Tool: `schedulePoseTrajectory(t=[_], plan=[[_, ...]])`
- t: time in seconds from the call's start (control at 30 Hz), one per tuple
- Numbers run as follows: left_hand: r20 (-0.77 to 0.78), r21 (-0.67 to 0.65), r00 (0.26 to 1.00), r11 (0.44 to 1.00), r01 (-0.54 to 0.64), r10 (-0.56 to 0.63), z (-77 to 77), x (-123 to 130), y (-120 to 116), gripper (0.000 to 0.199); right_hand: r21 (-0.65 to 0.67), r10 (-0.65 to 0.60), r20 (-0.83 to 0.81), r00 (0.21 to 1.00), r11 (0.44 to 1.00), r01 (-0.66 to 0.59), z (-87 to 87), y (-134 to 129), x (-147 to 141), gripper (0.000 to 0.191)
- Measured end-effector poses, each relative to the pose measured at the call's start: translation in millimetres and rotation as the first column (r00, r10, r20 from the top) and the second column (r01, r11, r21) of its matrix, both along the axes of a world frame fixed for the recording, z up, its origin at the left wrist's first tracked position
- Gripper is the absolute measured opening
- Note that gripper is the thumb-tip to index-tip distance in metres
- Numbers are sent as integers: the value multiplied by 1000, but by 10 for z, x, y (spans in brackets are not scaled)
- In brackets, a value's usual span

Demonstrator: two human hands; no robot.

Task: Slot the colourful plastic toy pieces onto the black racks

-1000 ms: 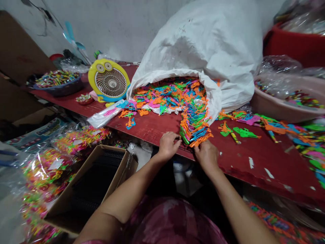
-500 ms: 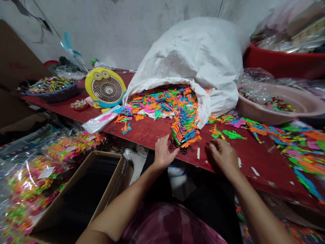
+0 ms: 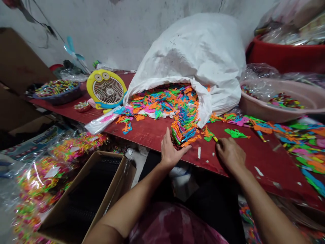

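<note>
So, left to right: a cardboard box [image 3: 63, 206] sits below the chipped red table [image 3: 152, 130]; the left hand [image 3: 174, 147] lies wide open against a spilled heap of colourful plastic pieces [image 3: 184, 125]; the right hand [image 3: 230, 154] curls at a yellow-tipped piece [image 3: 215, 139], grip unclear; a pink basin [image 3: 279, 110] stands beyond.

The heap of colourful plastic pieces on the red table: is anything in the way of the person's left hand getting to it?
Nothing visible stands in the way. The left hand lies open on the red table, its fingers right at the near edge of the heap of colourful plastic pieces.
</note>
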State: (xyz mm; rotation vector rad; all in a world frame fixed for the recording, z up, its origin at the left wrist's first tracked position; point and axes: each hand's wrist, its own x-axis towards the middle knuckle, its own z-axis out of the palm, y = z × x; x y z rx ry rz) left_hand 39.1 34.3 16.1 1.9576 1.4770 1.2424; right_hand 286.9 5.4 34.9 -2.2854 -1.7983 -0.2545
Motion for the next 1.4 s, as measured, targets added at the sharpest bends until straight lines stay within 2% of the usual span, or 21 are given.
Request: schedulePoseTrajectory(t=[0.13, 0.3, 0.37, 0.43, 0.5, 0.53, 0.6, 0.67, 0.7, 0.77, 0.83, 0.93, 1.03, 1.17, 1.3, 1.4], plan=[[35, 12, 998, 999, 44, -44, 6, -64, 71, 82, -95, 35, -9, 999, 995, -36, 104, -119, -96, 22], [81, 0, 972, 976, 219, -219, 78, -308, 254, 72, -209, 83, 56, 995, 975, -69, 232, -147, -23, 19], [107, -25, 950, 954, 299, -294, 128, -428, 347, 71, -222, 119, -32, 992, 967, -123, 226, -120, 41, 15], [136, -59, 928, 932, 357, -347, 169, -532, 436, 72, -168, 170, -218, 961, 964, -209, 178, -91, 87, 11], [172, -93, 909, 912, 399, -380, 189, -606, 509, 74, -50, 203, -505, 839, 964, -263, 104, -75, 77, 11], [192, -104, 900, 904, 416, -392, 187, -630, 535, 75, 15, 200, -653, 731, 968, -252, 66, -75, 43, 15], [227, -105, 891, 900, 423, -392, 153, -652, 560, 78, 102, 175, -868, 465, 979, -178, 2, -88, -82, 27], [243, -80, 906, 923, 376, -347, 73, -655, 542, 82, 133, 157, -953, 258, 985, -107, -41, -103, -262, 36], [244, -67, 920, 941, 331, -306, 18, -654, 516, 84, 141, 158, -968, 194, 985, -95, -57, -107, -361, 39], [230, -45, 955, 978, 202, -187, -110, -657, 432, 83, 168, 179, -975, 135, 982, -91, -86, -97, -555, 42], [200, -12, 979, 998, 54, -50, -234, -671, 316, 69, 215, 227, -962, 153, 972, -94, -121, -65, -726, 40], [144, 100, 988, 992, -77, 62, -356, -693, 127, 43, 280, 296, -921, 254, 955, -98, -174, 16, -930, 34], [83, 192, 995, 979, -72, 57, -395, -693, -3, 32, 334, 357, -833, 421, 933, -130, -209, 111, -1096, 27], [52, 203, 996, 975, -86, 77, -404, -671, -46, 28, 429, 423, -622, 659, 888, -165, -242, 220, -1290, 27], [54, 204, 994, 974, -100, 91, -389, -652, -43, 24, 455, 421, -427, 801, 865, -212, -273, 279, -1423, 34], [43, 206, 995, 973, -101, 94, -368, -651, -34, 22, 450, 422, -298, 856, 853, -264, -276, 299, -1472, 36]])
